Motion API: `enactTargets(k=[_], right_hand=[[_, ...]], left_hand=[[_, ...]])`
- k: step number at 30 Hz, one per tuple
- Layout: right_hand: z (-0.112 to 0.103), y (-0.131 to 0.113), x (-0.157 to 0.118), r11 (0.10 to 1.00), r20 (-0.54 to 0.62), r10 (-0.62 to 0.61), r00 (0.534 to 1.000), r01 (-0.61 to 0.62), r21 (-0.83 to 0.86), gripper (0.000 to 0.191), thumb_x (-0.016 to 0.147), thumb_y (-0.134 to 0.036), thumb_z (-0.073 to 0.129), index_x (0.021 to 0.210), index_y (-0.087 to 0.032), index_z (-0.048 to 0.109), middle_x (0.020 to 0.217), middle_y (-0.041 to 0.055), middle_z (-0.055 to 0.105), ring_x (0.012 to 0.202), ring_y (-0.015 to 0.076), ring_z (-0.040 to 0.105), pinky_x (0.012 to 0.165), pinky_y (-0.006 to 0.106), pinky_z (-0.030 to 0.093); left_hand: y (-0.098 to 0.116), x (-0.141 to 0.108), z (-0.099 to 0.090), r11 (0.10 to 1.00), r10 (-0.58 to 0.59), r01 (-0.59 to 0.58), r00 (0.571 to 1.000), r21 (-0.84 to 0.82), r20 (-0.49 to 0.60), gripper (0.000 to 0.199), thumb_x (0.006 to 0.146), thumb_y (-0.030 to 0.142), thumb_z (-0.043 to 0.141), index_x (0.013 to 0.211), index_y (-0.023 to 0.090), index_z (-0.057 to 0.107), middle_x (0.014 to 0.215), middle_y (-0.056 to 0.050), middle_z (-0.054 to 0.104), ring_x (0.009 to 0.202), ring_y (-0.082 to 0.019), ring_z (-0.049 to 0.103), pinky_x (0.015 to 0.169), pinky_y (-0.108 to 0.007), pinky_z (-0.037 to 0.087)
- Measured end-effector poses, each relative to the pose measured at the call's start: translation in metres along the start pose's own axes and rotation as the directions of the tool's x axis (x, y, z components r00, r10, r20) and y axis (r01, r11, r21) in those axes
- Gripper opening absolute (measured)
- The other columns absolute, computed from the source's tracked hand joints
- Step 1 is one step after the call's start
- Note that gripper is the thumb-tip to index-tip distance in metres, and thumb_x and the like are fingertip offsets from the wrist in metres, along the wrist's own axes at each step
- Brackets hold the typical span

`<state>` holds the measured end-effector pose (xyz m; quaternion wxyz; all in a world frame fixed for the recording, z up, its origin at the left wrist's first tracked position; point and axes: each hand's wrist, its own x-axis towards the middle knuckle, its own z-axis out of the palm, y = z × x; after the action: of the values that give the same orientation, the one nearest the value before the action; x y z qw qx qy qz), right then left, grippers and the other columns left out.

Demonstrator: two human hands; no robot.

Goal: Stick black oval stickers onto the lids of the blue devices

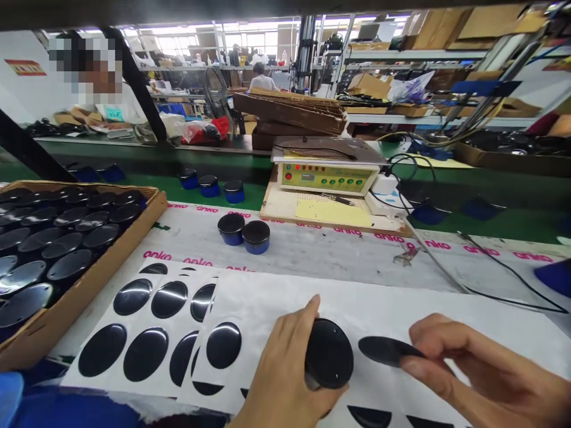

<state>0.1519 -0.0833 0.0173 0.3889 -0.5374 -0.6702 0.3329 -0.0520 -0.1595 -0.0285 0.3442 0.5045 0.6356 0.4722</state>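
My left hand [285, 368] is wrapped round a black round housing [331, 352], its flat top tilted toward me. In my right hand [473, 368], thumb and fingers pinch the edge of a thin black round sticker [386, 349]. The sticker is just right of the housing, apart from it. Below both hands lies a white sticker sheet [263, 297], with black discs on its left part and along its lower edge. A second sheet of black round stickers [146, 354] lies partly under it at the left.
A cardboard tray [147, 229] full of black-topped round parts stands at the left. Two blue and black round parts [256, 236] sit behind the sheets, several more on the green belt [165, 193]. A control box [328, 177] with cables stands behind. A person [116, 101] is across the line.
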Motion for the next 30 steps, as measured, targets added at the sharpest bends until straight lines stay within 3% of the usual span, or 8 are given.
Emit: enactTargets(k=[3, 7, 12, 20, 30], right_hand=[[0.016, 0.006, -0.01, 0.975, 0.172, 0.118, 0.978, -0.147, 0.166, 0.031, 0.073, -0.048, 0.069, 0.061, -0.024, 0.056, 0.074, 0.0016, 0.054, 0.062, 0.016, 0.054, 0.049, 0.022, 0.044], [0.047, 0.007, -0.013, 0.852, 0.201, 0.219, 0.955, -0.288, 0.438, 0.034, 0.077, -0.047, 0.067, 0.062, -0.021, 0.053, 0.083, 0.0012, 0.047, 0.069, 0.0142, 0.048, 0.056, 0.021, 0.043], [0.07, 0.006, -0.02, 0.763, 0.267, 0.268, 0.926, -0.373, 0.528, 0.034, 0.077, -0.046, 0.068, 0.062, -0.019, 0.051, 0.087, 0.0013, 0.046, 0.079, 0.0156, 0.046, 0.067, 0.022, 0.042], [0.076, 0.011, -0.021, 0.776, 0.29, 0.24, 0.926, -0.363, 0.516, 0.031, 0.08, -0.043, 0.066, 0.064, -0.02, 0.052, 0.088, 0.0006, 0.045, 0.081, 0.0154, 0.046, 0.067, 0.023, 0.042], [0.078, 0.008, -0.02, 0.93, 0.169, 0.107, 0.98, -0.159, 0.331, 0.027, 0.085, -0.039, 0.061, 0.066, -0.021, 0.052, 0.083, -0.0002, 0.049, 0.076, 0.0141, 0.051, 0.067, 0.023, 0.043]], left_hand=[[-0.007, 0.001, 0.012, 0.999, -0.047, 0.046, 0.998, 0.021, 0.031, 0.103, 0.049, 0.007, 0.082, 0.137, 0.038, 0.036, 0.12, 0.001, 0.062, 0.112, -0.027, 0.054, 0.098, -0.043, 0.042], [-0.014, 0.002, 0.015, 0.996, 0.008, -0.009, 1.0, 0.086, 0.017, 0.107, 0.051, 0.008, 0.082, 0.136, 0.043, 0.029, 0.121, 0.006, 0.062, 0.111, -0.025, 0.056, 0.097, -0.042, 0.042], [-0.012, 0.001, 0.014, 0.986, 0.056, -0.06, 0.998, 0.158, 0.027, 0.114, 0.052, 0.008, 0.085, 0.136, 0.049, 0.019, 0.122, 0.01, 0.06, 0.111, -0.022, 0.056, 0.097, -0.04, 0.042], [-0.017, 0.001, 0.012, 0.977, 0.082, -0.096, 0.993, 0.189, 0.081, 0.108, 0.06, 0.021, 0.085, 0.138, 0.049, 0.016, 0.127, 0.008, 0.057, 0.113, -0.023, 0.054, 0.096, -0.042, 0.044], [-0.016, 0.003, 0.01, 0.98, 0.071, -0.088, 0.992, 0.179, 0.102, 0.106, 0.063, 0.021, 0.082, 0.138, 0.051, 0.014, 0.128, 0.009, 0.056, 0.116, -0.021, 0.053, 0.097, -0.041, 0.044]])
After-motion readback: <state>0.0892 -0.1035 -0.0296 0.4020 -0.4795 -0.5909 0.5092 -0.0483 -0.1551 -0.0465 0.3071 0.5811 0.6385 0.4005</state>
